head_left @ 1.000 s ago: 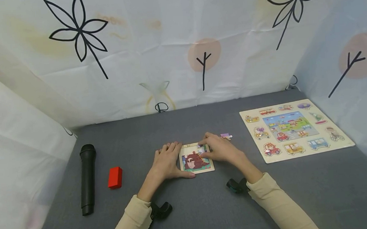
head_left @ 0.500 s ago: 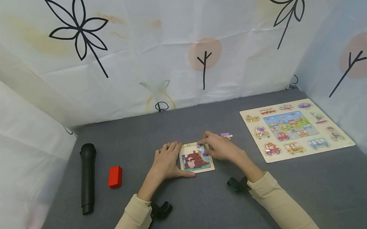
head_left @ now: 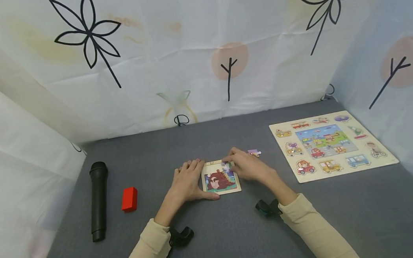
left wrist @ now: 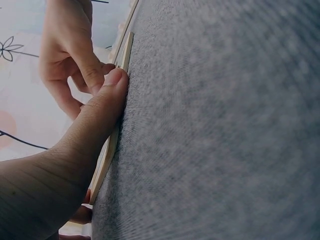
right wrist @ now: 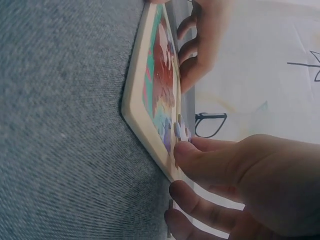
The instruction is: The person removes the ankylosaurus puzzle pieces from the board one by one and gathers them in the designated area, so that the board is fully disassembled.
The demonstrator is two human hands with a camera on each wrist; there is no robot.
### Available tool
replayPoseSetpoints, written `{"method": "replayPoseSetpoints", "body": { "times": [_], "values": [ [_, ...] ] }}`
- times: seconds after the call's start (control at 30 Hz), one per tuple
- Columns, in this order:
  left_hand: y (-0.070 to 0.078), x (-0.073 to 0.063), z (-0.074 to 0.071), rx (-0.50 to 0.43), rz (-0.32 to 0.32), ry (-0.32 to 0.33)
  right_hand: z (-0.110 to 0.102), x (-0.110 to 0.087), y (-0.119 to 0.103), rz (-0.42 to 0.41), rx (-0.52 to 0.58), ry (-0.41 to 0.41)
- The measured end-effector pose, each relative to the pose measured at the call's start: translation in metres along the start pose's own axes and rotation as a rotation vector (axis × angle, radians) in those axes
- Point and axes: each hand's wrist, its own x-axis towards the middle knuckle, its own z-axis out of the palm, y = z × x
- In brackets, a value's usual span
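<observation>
In the head view, a small wooden jigsaw puzzle board (head_left: pixel 228 191) with a reddish-brown spiky animal picture lies flat on the table. My left hand (head_left: pixel 188 183) grips it at its left side, thumb along the near edge and fingers at the far left. My right hand (head_left: pixel 246 165) is over the board's far right corner. Between its thumb and fingers it pinches a puzzle piece (right wrist: pixel 182 131), seen nearly edge-on in the right wrist view. Much of that piece is hidden by the fingers. Another purple puzzle piece (head_left: pixel 254 153) lies on the table just behind the right hand.
A larger wooden vehicle puzzle board (head_left: pixel 336 168) lies at the right. To the left are a black microphone (head_left: pixel 99 202) and a red block (head_left: pixel 129 199). A patterned white cloth (head_left: pixel 196 86) hangs behind the grey table (head_left: pixel 234 230).
My right thumb has drawn back towards the fingers at the board's far right corner, uncovering more of the picture. The left hand and the board have stayed in place.
</observation>
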Motion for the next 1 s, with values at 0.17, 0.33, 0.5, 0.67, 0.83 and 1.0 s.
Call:
{"method": "replayPoseSetpoints", "body": {
  "times": [0.17,0.33,0.5,0.67,0.83,1.0],
  "values": [
    [0.000,0.000,0.000,0.003,0.004,0.007,-0.004,0.000,0.002,-0.003,0.006,0.001],
    [0.000,0.000,0.001,0.004,0.003,0.005,-0.014,-0.005,0.008,0.016,0.002,0.004],
    [0.000,0.000,0.000,0.002,-0.001,-0.008,-0.027,-0.011,0.021,0.049,-0.008,0.012],
    [0.000,-0.001,-0.001,0.000,-0.005,-0.008,-0.040,-0.017,0.036,0.067,-0.033,0.017],
    [0.000,-0.001,0.000,-0.003,-0.003,-0.006,-0.051,-0.025,0.054,0.102,-0.070,0.011],
    [0.000,-0.001,0.001,-0.003,-0.002,-0.004,-0.059,-0.032,0.070,0.150,-0.105,0.004]
  ]
}}
